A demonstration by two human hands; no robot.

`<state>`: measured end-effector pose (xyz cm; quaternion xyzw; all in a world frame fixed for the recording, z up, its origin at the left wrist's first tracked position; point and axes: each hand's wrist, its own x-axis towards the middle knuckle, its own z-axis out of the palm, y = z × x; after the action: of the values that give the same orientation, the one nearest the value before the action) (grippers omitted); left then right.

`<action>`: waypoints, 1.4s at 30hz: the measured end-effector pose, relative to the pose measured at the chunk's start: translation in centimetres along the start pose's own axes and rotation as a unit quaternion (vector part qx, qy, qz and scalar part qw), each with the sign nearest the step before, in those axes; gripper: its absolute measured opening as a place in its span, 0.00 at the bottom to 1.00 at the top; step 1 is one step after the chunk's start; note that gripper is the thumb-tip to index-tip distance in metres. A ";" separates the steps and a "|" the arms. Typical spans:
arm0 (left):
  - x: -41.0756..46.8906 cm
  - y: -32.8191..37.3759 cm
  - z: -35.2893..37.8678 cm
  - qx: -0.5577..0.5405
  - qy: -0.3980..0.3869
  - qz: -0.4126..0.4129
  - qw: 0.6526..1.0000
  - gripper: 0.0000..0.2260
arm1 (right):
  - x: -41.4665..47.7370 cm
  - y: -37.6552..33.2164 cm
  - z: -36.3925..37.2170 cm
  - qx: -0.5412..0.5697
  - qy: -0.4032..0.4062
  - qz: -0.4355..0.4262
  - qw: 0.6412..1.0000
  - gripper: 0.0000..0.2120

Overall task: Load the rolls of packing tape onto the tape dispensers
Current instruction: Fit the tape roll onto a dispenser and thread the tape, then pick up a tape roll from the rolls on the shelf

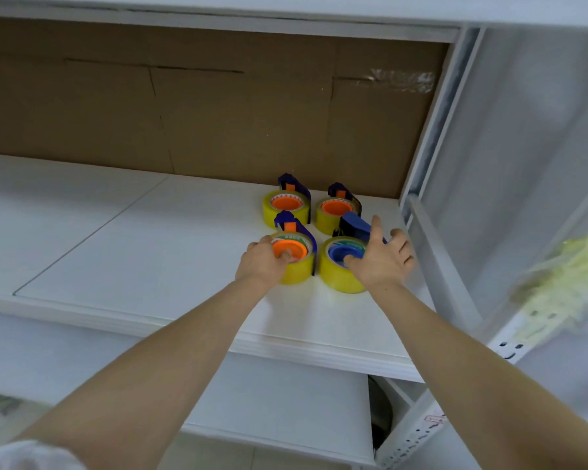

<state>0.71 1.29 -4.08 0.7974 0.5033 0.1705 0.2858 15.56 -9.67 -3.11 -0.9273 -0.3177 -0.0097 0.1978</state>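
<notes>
Four loaded tape dispensers [287, 203]; left hand [260, 263], right hand [384, 262]

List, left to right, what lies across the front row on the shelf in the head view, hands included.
left hand → orange-hub tape roll → blue-hub tape roll → right hand → white shelf post → pale yellow duster
</notes>
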 end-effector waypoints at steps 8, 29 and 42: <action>1.2 1.1 0.4 -0.004 -0.010 -0.052 0.999 0.22 | 1.5 0.2 -0.4 -0.009 -0.055 -0.045 0.997 0.30; -1.6 -14.5 -14.9 0.192 0.078 -0.077 0.975 0.27 | -6.0 -22.2 6.1 0.004 -0.164 -0.339 0.926 0.31; -7.9 -40.5 -38.0 0.233 0.169 -0.216 0.933 0.24 | -22.1 -53.7 14.7 0.108 -0.253 -0.445 0.852 0.28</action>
<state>-52.56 18.39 0.18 0.6730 0.7301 0.1140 0.0325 -35.47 21.50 -0.45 -0.6297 -0.7347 0.1726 0.1841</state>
